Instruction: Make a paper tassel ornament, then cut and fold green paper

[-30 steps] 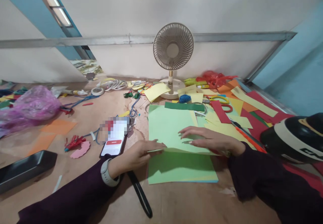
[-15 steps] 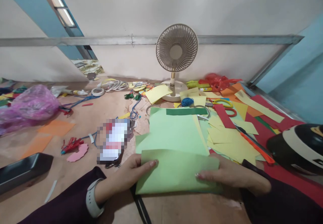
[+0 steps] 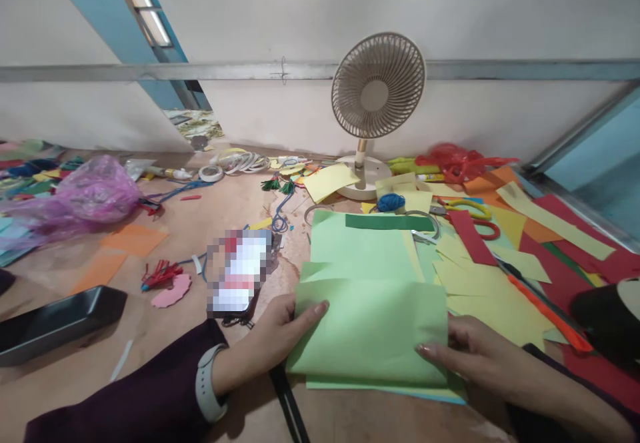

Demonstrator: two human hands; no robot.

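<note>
A light green paper sheet, its near part folded or curled over, is held at both side edges. My left hand is closed on the left edge, thumb on top and fingers behind. On the right edge, my right hand pinches the paper the same way, its thumb on the face. Beneath and beyond lie more green sheets, with a dark green strip across their far end. A bluish edge shows under the near side of the stack.
A phone with a blurred screen lies to the left. Behind stands a fan. To the right are yellow paper pieces, an orange cutter, and yellow-and-red-handled scissors. A black case sits at left.
The view has swung left, so things appear further right. The held paper has lifted slightly off the sheets below, whose near edge now shows beneath it. Both hands keep their grip.
</note>
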